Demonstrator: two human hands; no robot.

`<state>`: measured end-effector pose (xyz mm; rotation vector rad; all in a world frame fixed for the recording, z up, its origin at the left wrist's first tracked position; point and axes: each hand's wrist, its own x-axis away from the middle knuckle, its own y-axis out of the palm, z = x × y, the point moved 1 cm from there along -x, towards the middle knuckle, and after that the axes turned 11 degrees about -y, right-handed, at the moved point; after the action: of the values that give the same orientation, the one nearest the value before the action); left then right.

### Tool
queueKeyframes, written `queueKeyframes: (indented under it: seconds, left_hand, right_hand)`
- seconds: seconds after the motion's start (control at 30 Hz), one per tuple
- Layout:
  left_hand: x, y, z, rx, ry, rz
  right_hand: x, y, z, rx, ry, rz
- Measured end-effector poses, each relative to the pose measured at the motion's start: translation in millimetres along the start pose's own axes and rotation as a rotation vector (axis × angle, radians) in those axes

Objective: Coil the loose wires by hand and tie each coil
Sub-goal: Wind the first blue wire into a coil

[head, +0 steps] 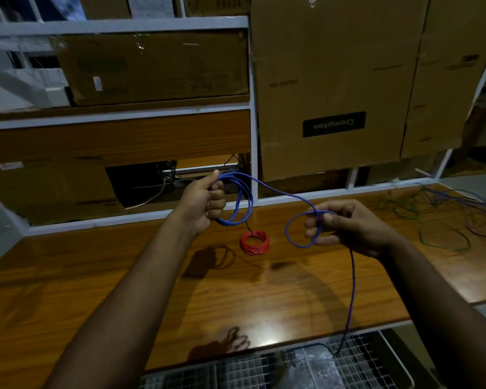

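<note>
I'd keep each new loop matched to the blue coil (pixel 240 202) hanging above the wooden table (pixel 124 276), feeding slack evenly (the tail drops off the front edge). My left hand (pixel 205 199) is fisted round that coil; my right hand (pixel 345 227) pinches a fresh loop (pixel 292 234) with curled fingers.

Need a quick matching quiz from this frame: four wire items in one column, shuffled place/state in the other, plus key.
Column 1:
1. blue wire coil
2. single blue wire loop
3. red wire coil
4. loose green wire

Column 2:
A. uncoiled on the wooden table, far right
B. gripped in the left hand
C. lying on the table between the hands
D. pinched by the right hand

Pairs: 1-B, 2-D, 3-C, 4-A
</note>
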<state>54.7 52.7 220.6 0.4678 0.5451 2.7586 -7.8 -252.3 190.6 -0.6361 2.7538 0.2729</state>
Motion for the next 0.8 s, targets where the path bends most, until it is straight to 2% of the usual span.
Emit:
queueKeyframes:
  seconds: [0.07, 0.13, 0.2, 0.27, 0.37, 0.47, 0.53, 0.67, 0.73, 0.8]
  left_hand:
    - [-1.7, -1.8, -2.8, 0.012, -0.013, -0.004]
    - [-1.9, -1.6, -4.6, 0.043, -0.026, -0.041]
    - [-1.5, -0.1, -4.6, 0.082, -0.032, -0.101]
    - [0.1, 3.3, -2.4, 0.105, -0.017, -0.155]
    - [1.5, 10.1, 1.3, 0.138, 0.015, -0.195]
    - [1.2, 15.8, 3.1, 0.166, 0.034, -0.222]
    - [0.0, 18.6, 1.9, 0.169, 0.033, -0.224]
    - [-4.4, 19.9, -5.2, 0.193, 0.046, -0.152]
    - [-9.6, 17.7, -7.7, 0.222, 0.066, -0.087]
    - [-15.5, 15.5, -10.5, 0.216, 0.083, -0.021]
  right_hand:
    - [-1.0, 0.2, -4.4, -0.124, -0.034, 0.061]
    - [-6.7, 0.3, -4.2, -0.15, -0.079, 0.193]
    - [-13.6, 1.2, 3.2, -0.008, -0.062, 0.315]
    - [-18.1, -0.3, 17.0, 0.229, -0.021, 0.332]
    - [-20.2, 1.0, 37.8, 0.689, 0.002, 0.221]
    - [-25.4, 7.6, 59.9, 1.197, 0.045, -0.035]
    - [-27.5, 20.7, 66.2, 1.353, -0.001, -0.138]
    - [-29.1, 54.5, 58.1, 1.092, -0.256, -0.299]
    - [-29.1, 73.6, 51.9, 0.957, -0.283, -0.353]
    - [-27.7, 89.0, 45.8, 0.673, -0.26, -0.388]
